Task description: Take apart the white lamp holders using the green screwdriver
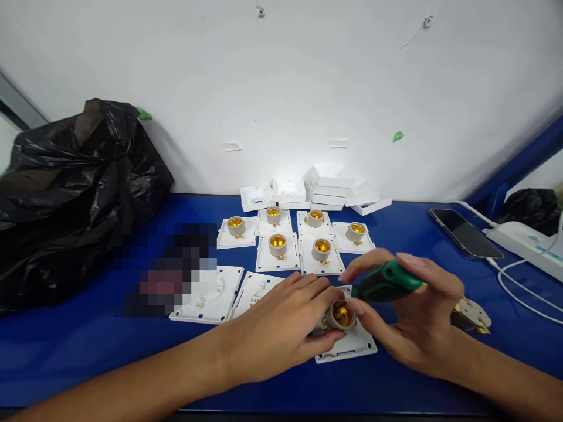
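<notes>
My left hand [281,322] grips a beige lamp socket [341,315] with a brass inside, resting on a white square plate [352,346] on the blue table [88,351]. My right hand [413,316] holds a green-handled screwdriver [387,281] lying across its fingers, and its fingertips touch the socket too. Several finished plates with sockets [278,245] lie in rows just beyond my hands. Two bare white plates [211,296] lie to the left of my left hand.
A large black plastic bag [65,193] fills the left of the table. White covers and boxes [325,190] are stacked against the wall. At the right lie a phone [465,233], a white power strip [523,243] with cables, and loose sockets [472,313].
</notes>
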### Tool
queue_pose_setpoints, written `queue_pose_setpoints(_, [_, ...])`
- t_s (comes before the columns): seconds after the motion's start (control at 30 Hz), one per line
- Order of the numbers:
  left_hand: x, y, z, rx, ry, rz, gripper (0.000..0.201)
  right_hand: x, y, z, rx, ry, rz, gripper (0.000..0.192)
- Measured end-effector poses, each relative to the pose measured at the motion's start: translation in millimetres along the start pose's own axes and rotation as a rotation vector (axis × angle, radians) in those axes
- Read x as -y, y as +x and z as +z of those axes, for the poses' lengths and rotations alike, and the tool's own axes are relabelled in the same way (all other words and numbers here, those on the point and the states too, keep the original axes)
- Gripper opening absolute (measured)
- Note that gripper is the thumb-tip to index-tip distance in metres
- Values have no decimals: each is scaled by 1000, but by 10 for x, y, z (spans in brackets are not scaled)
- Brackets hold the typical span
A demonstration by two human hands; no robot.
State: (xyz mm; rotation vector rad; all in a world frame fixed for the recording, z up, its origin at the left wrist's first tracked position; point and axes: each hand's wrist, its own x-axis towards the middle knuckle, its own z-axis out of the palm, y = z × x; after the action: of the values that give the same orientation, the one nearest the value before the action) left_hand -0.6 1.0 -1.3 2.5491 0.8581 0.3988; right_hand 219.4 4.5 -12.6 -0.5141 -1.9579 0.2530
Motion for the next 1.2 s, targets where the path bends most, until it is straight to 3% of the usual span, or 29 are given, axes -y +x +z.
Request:
queue_pose_setpoints(0.13, [15,-15,11,-16,18,1,19,-33,-15,13,-122,-17,-22,94])
queue_pose_setpoints(0.23, [37,-22,23,-10,-2,9,31,15,-56,6,-42,5,99,86])
queue_pose_setpoints(0.33, [47,-22,28,-9,-4,19,40,60,-56,7,36,55,36,87])
queue_pose_setpoints(0.4, [41,-17,21,-5,1,18,31,72,-21,11,43,80,-20,91])
queue_pose_setpoints(0.53, [18,3,-4,14,14,4,16,54,50,8,-10,55,-24,81])
queue_pose_setpoints(0.67, [10,8,-9,14,9,-2,25,21,59,-8,27,126,-104,90])
queue_pose_setpoints(0.8, [13,-4,0,18,17,-4,18,44,75,-27,-12,31,-84,87])
queue_pose_setpoints(0.87, [15,-11,2,10,23,4,17,63,89,-31,73,-21,-49,78])
queue_pose_setpoints(0.97, [17,-12,1,14,22,17,21,64,99,-17,100,77,-96,88])
queue_pose_setpoints(1.2, [21,1,3,12,-5,10,18,21,48,-15,9,28,-80,89])
